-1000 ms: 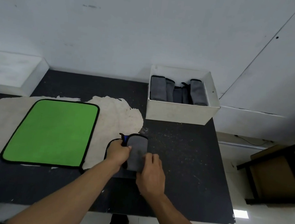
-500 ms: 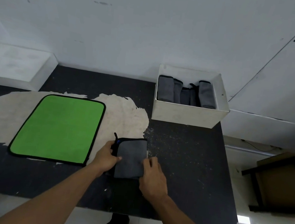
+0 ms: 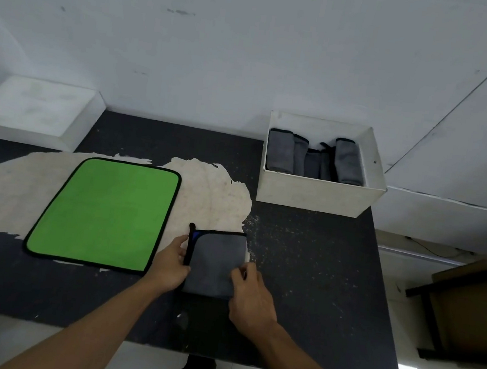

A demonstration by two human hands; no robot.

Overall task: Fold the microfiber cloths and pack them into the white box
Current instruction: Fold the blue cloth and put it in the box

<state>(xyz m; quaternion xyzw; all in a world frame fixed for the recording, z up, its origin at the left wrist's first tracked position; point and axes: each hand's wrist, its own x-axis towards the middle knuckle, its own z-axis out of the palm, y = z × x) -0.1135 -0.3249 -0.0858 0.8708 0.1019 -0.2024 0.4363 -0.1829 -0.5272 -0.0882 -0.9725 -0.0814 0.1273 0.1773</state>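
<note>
Grey cloth [image 3: 215, 263] lies on the table [image 3: 311, 268] near the front edge, already folded down to a small rectangle w/ black trim along its top and left sides and a bit of blue at the top-left corner. L hand [image 3: 169, 265] grips the trimmed left edge, fingers curled onto it, thumb up beside the trim; R hand [image 3: 249, 291] pinches the right edge, fingertips bent over the fabric; neither hand is flat or idle. Judging by that, the step in hand is folding this cloth, prob. one more fold or a squaring-up before it goes to the box.

White box [image 3: 320, 194] sits at the back right of the table, well apart from both hands; inside it, folded grey cloths [image 3: 282, 155] stand on edge side by side, approx five as far as I can count; they span most of the width, w/ some white interior showing behind them; how much room is left I can't tell from this angle.

Green cloth [image 3: 105, 214] lies fully open and flat on the pale worn patch at the left, near the L hand; not folded at all.

Progress, as I read it: several cloths packed, one mid-fold, one untouched; left to do: finish the grey one, put it in the box, then fold and pack the green one.
</note>
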